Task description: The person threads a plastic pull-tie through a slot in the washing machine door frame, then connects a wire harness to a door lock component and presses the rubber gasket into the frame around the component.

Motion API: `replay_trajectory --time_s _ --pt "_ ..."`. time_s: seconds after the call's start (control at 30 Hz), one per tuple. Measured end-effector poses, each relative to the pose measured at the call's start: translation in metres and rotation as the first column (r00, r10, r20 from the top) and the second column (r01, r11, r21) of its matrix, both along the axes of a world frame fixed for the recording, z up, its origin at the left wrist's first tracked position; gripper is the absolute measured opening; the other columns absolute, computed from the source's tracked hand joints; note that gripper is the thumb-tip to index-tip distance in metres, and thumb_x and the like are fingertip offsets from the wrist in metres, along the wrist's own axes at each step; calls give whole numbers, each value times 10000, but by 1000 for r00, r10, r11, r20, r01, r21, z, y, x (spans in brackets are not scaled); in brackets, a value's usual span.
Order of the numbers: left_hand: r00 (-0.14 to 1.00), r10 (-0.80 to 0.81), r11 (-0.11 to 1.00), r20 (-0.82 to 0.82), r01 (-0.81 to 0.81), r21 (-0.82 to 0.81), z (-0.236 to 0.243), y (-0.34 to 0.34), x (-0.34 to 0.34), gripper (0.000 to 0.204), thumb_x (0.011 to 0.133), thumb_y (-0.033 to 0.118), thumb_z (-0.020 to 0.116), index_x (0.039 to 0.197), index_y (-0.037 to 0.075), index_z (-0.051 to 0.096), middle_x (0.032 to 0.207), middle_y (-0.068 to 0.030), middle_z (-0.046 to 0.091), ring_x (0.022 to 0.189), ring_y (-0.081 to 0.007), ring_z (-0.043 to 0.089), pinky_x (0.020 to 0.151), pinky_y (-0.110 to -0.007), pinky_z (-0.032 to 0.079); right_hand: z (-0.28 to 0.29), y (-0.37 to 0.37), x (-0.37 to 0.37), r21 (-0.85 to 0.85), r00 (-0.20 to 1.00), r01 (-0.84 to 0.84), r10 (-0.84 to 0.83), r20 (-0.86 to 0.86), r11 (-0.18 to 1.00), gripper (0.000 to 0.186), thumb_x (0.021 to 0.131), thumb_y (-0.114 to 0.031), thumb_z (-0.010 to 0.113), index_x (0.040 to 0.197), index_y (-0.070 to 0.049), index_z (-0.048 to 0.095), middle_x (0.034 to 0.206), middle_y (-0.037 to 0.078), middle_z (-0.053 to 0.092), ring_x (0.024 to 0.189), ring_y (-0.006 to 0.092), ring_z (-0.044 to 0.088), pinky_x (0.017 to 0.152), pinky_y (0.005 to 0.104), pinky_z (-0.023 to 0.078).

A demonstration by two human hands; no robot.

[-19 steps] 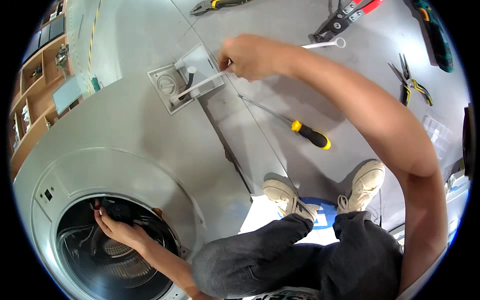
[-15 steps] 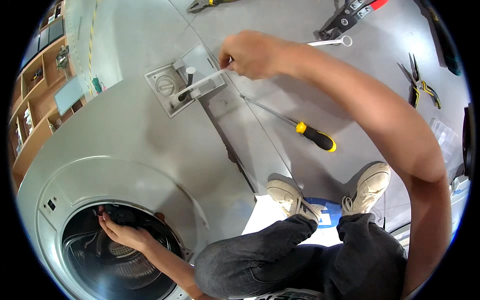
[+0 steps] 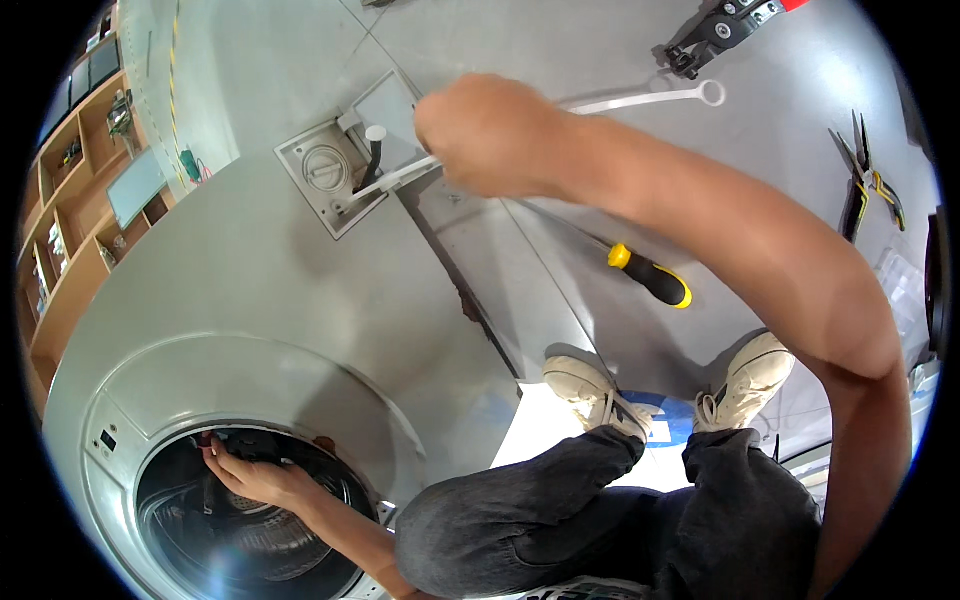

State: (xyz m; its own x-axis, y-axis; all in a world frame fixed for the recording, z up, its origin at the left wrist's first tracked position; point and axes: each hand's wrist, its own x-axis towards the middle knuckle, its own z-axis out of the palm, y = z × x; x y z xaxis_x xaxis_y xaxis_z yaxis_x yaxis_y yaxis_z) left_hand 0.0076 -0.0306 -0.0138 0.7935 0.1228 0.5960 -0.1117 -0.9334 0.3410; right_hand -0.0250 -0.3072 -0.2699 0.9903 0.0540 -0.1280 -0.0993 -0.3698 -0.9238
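Observation:
My right hand (image 3: 490, 135), blurred by motion, is closed around one end of a slim silver wrench (image 3: 408, 174). The wrench slopes down to the near corner of the square filter recess (image 3: 283, 157) in the washing machine front (image 3: 230, 260). Within the recess are a round filter cap (image 3: 325, 168) and a black drain hose (image 3: 373, 160) with a white plug; its flap (image 3: 385, 115) hangs open. My left hand (image 3: 255, 478) reaches into the round drum opening (image 3: 270, 540). Its fingers are closed at the upper rim on something small and reddish, mostly hidden.
A ring-ended wrench (image 3: 650, 101), a yellow-black screwdriver (image 3: 652, 277), needle-nose pliers (image 3: 862, 180) and red-handled pliers (image 3: 720, 35) lie on the grey floor to the right. My shoes (image 3: 590, 395) are near the machine. Wooden shelves (image 3: 70, 200) stand far left.
My right hand has shifted slightly nearer, and the wrench tip has moved toward the recess's near corner. My left hand stays in the drum opening. The whole view has shifted a little.

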Motion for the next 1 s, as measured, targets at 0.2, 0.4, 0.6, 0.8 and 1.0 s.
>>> replay_trajectory --time_s 0.2,0.4,0.6,0.8,1.0 --pt "999 -35 995 -8 36 92 -3 3 0 415 927 234 427 1198 -63 528 1214 -166 549 1111 -266 513 969 -375 396 43 -8 -8 -93 994 -31 40 102 995 51 653 10 615 680 -7 654 675 185 635 666 360 638 576 429 520" --pt "999 -35 993 12 33 114 -4 3 2 427 935 245 431 1201 -76 521 1233 -179 517 1118 -269 500 964 -377 404 36 -5 -6 -102 991 -21 34 127 995 111 688 15 579 724 -24 676 709 179 647 670 329 644 565 422 513" --pt "999 24 995 34 -27 96 -7 11 2 442 953 239 406 1243 -79 502 1276 -187 512 1147 -276 498 985 -384 395 22 -47 -28 313 967 232 -185 -174 921 187 846 -118 565 954 5 655 732 87 645 630 156 627 514 295 479" --pt "999 2 1000 33 -1 -15 -11 16 4 459 960 226 427 1300 -81 446 1326 -182 496 1196 -267 477 1032 -371 347 24 -69 -57 681 930 358 -182 -318 639 250 897 -170 580 1040 27 634 793 43 624 642 83 586 526 230 459" --pt "999 -42 999 14 42 -3 -7 24 7 400 977 185 447 1266 -91 458 1238 -161 540 1133 -230 498 1000 -336 368 29 -66 -61 696 920 392 -257 -296 601 199 914 -179 580 956 9 628 775 24 604 656 71 553 573 230 459"
